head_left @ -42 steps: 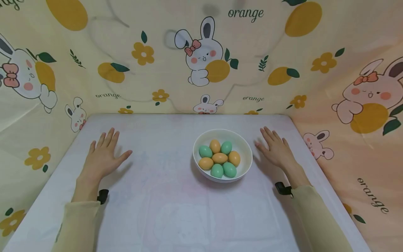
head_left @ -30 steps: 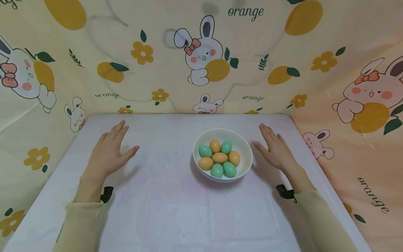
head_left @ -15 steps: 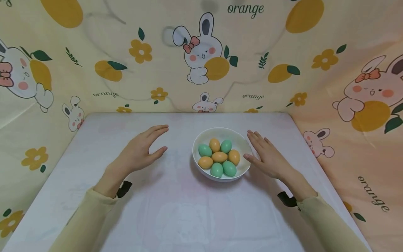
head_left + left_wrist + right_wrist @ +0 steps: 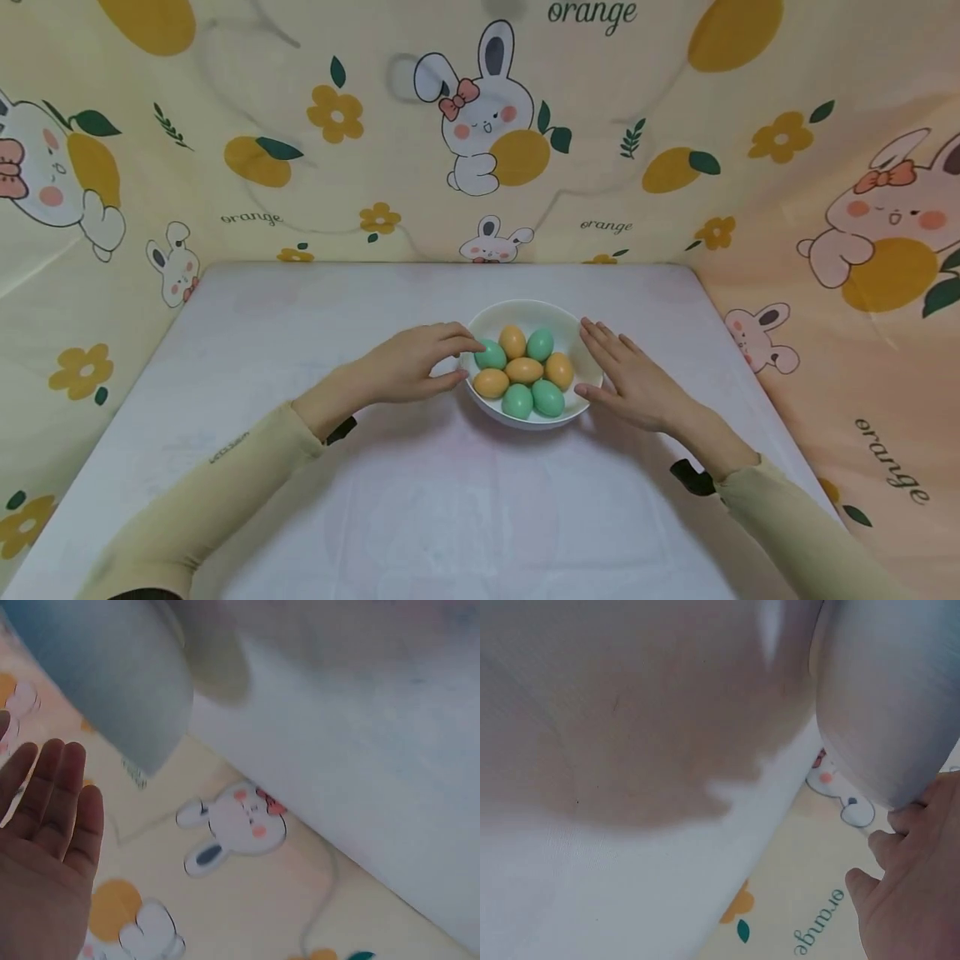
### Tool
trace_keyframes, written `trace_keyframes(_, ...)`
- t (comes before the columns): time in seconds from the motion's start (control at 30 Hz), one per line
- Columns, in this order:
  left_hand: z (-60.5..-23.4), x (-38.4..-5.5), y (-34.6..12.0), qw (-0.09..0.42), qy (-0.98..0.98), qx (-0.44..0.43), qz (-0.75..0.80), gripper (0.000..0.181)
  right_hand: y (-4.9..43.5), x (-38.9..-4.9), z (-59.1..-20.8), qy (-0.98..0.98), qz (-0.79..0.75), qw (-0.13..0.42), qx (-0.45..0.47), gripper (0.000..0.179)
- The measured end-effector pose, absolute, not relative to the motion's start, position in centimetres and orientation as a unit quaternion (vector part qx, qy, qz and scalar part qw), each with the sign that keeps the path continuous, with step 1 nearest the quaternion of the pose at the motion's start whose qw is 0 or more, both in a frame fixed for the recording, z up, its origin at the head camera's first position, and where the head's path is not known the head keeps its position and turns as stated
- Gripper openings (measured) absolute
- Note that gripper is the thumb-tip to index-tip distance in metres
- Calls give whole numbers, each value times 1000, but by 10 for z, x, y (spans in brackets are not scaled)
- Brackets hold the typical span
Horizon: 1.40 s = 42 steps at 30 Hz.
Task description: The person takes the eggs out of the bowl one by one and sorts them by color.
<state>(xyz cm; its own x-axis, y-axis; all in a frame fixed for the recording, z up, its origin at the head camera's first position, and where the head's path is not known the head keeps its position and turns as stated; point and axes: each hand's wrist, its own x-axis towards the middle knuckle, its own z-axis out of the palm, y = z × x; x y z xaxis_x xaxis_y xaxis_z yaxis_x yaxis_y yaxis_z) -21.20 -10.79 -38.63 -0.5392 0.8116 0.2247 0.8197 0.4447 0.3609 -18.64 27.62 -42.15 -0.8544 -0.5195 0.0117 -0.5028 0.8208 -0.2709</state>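
While the white bowl (image 4: 525,312) of green eggs (image 4: 548,399) and orange eggs (image 4: 524,371) is standing right of centre on the table (image 4: 450,517), your left hand (image 4: 408,364) is hovering at its left rim, fingers loosely extended, and your right hand (image 4: 637,381) is flanking its right side, fingers nearly straight. Neither is gripping anything; fingertip contact isn't showing clearly.

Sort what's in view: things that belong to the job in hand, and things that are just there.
In the job:
- white bowl
- four orange eggs and four green eggs, inside it
- left hand and right hand, at its sides

Just there:
- white table
- rabbit-print cloth behind
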Motion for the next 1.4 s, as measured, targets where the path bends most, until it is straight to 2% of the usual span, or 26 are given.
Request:
trace_keyframes(0.2,-389,-224,-87,-25,-841,-513,-170,30,275,-187,-423,954,-130,42,-268,90)
trace_keyframes(0.57,-388,-246,-53,-168,-819,-531,-138,25,274,-186,-423,952,-134,53,-271,90)
trace_keyframes(0.77,-385,-255,-38,-220,-815,-525,-111,22,275,-185,-423,952,-137,53,-269,89)
trace_keyframes(1.07,-382,-262,-26,-256,-830,-494,-52,37,277,-185,-425,952,-144,57,-265,90)
trace_keyframes(1.4,-383,-265,-24,-289,-825,-478,-85,35,276,-185,-424,951,-148,57,-265,90)
